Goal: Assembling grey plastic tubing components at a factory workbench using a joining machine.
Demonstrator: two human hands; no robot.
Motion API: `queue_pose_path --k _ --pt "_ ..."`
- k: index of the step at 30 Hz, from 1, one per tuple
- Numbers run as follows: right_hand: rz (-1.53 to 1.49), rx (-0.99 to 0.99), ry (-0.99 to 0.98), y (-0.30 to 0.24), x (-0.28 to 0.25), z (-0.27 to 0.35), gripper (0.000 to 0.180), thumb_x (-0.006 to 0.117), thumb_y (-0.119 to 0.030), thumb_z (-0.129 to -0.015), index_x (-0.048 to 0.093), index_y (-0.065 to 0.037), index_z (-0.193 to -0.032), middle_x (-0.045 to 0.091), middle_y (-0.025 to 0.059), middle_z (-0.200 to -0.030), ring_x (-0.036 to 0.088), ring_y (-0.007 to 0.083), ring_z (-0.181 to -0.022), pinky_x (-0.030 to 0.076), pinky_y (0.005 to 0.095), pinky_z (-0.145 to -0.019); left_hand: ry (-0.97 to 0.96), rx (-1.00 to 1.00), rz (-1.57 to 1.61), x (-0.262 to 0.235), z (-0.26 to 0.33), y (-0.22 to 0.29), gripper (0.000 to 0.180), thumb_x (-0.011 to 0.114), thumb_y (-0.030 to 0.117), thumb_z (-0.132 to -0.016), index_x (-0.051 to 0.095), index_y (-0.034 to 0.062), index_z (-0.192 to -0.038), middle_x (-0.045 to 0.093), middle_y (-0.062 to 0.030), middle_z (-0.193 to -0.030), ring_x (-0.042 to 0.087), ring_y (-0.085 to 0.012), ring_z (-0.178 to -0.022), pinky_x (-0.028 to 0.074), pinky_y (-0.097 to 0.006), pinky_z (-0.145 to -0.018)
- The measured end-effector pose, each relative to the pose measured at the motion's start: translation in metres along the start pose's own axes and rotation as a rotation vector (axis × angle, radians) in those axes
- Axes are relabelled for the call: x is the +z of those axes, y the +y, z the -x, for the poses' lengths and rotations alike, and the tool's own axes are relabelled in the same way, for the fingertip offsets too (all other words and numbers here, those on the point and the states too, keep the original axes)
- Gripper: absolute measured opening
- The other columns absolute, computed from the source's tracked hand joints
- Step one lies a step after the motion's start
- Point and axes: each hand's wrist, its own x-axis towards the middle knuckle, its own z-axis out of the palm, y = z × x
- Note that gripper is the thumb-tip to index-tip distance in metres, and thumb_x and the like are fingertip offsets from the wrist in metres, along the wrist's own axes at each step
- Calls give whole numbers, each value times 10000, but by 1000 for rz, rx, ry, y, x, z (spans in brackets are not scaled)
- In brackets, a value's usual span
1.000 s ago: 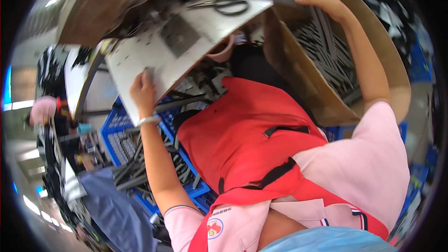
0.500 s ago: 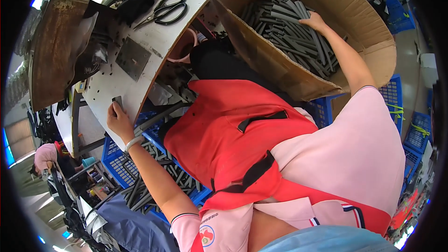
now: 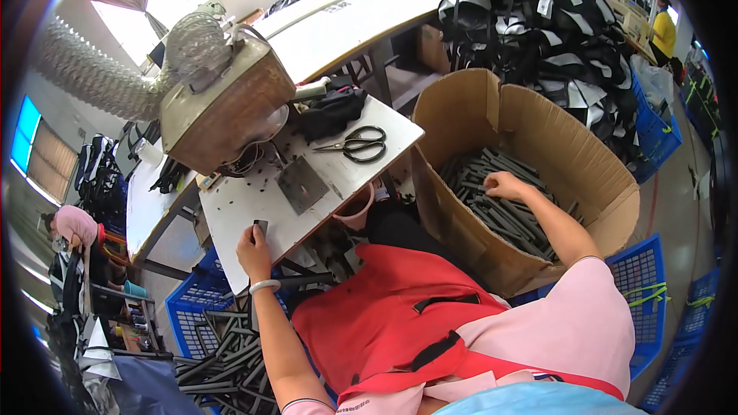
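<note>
The left fingers (image 3: 247, 238) pinch a small dark piece (image 3: 262, 225) at the white surface (image 3: 229, 219). The right fingers (image 3: 493, 180) curl over grey tubes (image 3: 503, 217) inside a box (image 3: 573, 142); whether they grasp any, I cannot tell.

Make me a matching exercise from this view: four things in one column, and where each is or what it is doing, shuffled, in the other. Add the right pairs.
Things
1. scissors
2. right hand
3. pink container
4. left hand

Places and states
A. gripping a small dark piece
B. partly hidden below the edge of the white table
C. lying beside the black cloth
D. over the grey sticks in the cardboard box

Right pairs: 1-C, 2-D, 3-B, 4-A
</note>
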Motion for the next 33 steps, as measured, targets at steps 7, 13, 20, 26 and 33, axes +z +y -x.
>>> queue_pose_path --k 7,13,20,26,33 --pt "-167 -437 248 -204 19 67 155 612 -148 -833 650 -45 -943 672 120 -867 661 245 -808 518 338 -736 -141 -61 491 9 67 43 265 553 250 -961 665 18 -898 554 2 -608 488 -67 -459 372 -216 -411" --pt "150 -836 128 -235 157 97 93 608 -194 -802 661 -120 -819 636 30 -777 595 221 -805 421 356 -770 -529 -22 191 86 216 -37 233 650 248 -854 707 27 -905 682 -187 -806 684 -287 -792 510 -388 -717" --pt "74 -787 147 -251 156 91 101 619 -197 -793 650 -104 -819 634 41 -754 606 243 -779 445 377 -746 -704 -100 83 74 214 -42 280 650 323 -833 726 82 -953 684 -189 -883 668 -351 -879 511 -419 -782" --pt "29 -760 165 -245 155 95 88 621 -187 -790 647 -105 -809 626 46 -739 611 243 -776 447 383 -742 -758 5 0 86 219 -43 261 661 286 -822 723 60 -937 685 -185 -884 675 -322 -856 517 -389 -781" --pt "8 -741 241 -241 149 85 68 619 -166 -779 640 -105 -802 624 49 -738 615 247 -765 453 377 -720 -786 25 -17 86 214 -45 283 634 321 -835 725 88 -968 682 -192 -924 656 -354 -900 509 -421 -805"
